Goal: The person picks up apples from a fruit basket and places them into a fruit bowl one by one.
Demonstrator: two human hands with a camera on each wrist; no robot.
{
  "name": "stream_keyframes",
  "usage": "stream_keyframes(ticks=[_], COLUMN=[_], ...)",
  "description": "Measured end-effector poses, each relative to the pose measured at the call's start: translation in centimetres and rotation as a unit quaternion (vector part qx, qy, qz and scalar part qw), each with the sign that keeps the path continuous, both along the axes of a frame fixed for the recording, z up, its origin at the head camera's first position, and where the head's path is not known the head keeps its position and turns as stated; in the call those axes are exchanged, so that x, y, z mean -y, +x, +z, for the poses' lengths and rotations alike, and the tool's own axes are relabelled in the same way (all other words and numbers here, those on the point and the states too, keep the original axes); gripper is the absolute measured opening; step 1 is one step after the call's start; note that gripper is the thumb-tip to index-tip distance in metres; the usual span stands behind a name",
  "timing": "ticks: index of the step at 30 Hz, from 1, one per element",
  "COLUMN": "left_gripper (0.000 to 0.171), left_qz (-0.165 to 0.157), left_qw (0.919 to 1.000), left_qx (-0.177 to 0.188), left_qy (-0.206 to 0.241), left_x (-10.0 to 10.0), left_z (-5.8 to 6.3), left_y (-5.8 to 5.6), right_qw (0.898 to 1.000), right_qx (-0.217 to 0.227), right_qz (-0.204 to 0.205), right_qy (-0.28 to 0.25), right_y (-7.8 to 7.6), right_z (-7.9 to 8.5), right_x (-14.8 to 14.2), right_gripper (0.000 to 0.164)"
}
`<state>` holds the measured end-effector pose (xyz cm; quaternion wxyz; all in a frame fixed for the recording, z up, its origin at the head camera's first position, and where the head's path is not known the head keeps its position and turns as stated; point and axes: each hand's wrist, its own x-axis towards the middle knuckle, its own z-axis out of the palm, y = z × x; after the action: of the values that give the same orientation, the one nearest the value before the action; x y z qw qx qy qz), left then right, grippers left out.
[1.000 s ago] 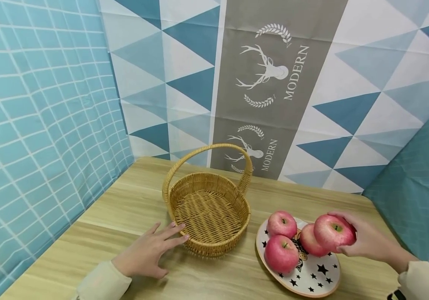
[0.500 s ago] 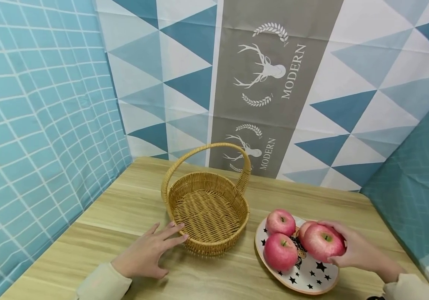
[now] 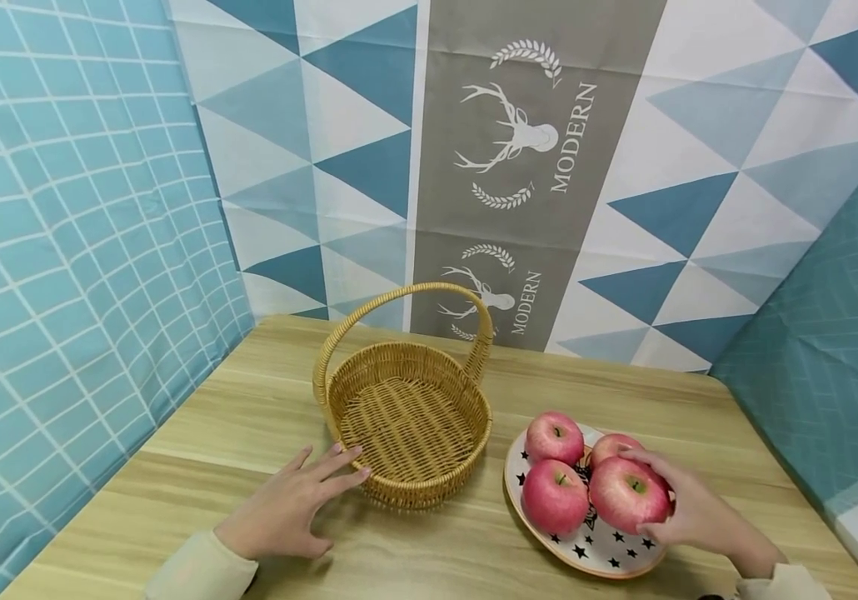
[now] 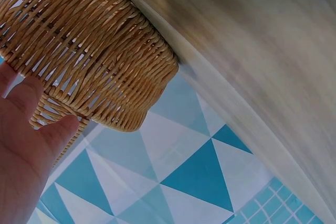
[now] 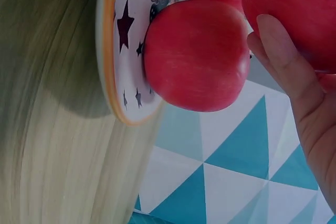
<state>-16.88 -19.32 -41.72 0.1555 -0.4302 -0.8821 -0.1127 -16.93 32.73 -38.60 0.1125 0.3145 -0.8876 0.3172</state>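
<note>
A round wicker basket point(image 3: 410, 425) with a tall arched handle stands on the table, nothing inside it. My left hand point(image 3: 282, 508) rests its spread, nearly straight fingertips on the basket's near left rim. That contact shows again in the left wrist view, where the fingers point(image 4: 26, 98) lie against the woven wall. My right hand point(image 3: 695, 508) grips a red apple point(image 3: 630, 496) from its right side, over the plate point(image 3: 609, 554). Whether this apple touches the plate is hidden. Several other apples sit there, one point(image 3: 555, 497) just left of the held one.
The wooden table point(image 3: 429, 558) runs back to a wall cloth point(image 3: 519, 208) with deer prints and triangles. Blue tiled cloth point(image 3: 62, 250) bounds the left side, and a teal cloth point(image 3: 834, 350) the right. Bare wood lies between basket and plate.
My right hand has brought the gripped apple leftward and lower over the plate, close beside the front-left apple. The left hand keeps its place on the basket rim. The head view has shifted slightly.
</note>
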Motion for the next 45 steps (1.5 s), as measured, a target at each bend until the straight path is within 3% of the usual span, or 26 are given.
stream_keyframes(ticks=[7, 14, 25, 32, 39, 42, 45], left_gripper=[0.091, 0.091, 0.092, 0.092, 0.090, 0.090, 0.090], left_qz=[0.002, -0.004, -0.004, -0.007, -0.001, 0.000, -0.001], left_qw=[0.9999, 0.9999, 0.9990, 0.9998, 0.9999, 0.9999, 0.9999], left_qx=[-0.016, -0.015, -0.044, -0.018, -0.007, -0.005, -0.007], left_qy=[-0.005, -0.007, -0.007, -0.008, -0.010, -0.010, -0.011], left_x=[0.0, -0.2, -0.1, -0.1, -0.2, -0.1, -0.1], left_z=[0.0, -0.2, 0.1, 0.2, 0.1, 0.1, 0.1], left_y=[0.0, -0.1, -0.1, -0.2, -0.1, 0.0, 0.0], right_qw=[0.999, 0.998, 0.992, 0.995, 0.987, 0.989, 0.983], right_qx=[0.026, 0.047, 0.114, 0.091, 0.139, 0.135, 0.176], right_qz=[-0.012, 0.001, -0.035, 0.005, 0.010, 0.006, -0.004], right_qy=[-0.018, -0.029, -0.030, -0.044, -0.078, -0.065, -0.044], right_y=[0.3, 0.9, 1.4, 1.5, 1.8, 1.7, 1.4], right_z=[-0.6, -1.4, -2.0, -3.1, -3.8, -3.9, -3.7], right_x=[0.1, -0.5, -0.7, -0.9, -0.6, -0.5, -0.7], right_gripper=[0.079, 0.076, 0.073, 0.072, 0.068, 0.069, 0.068])
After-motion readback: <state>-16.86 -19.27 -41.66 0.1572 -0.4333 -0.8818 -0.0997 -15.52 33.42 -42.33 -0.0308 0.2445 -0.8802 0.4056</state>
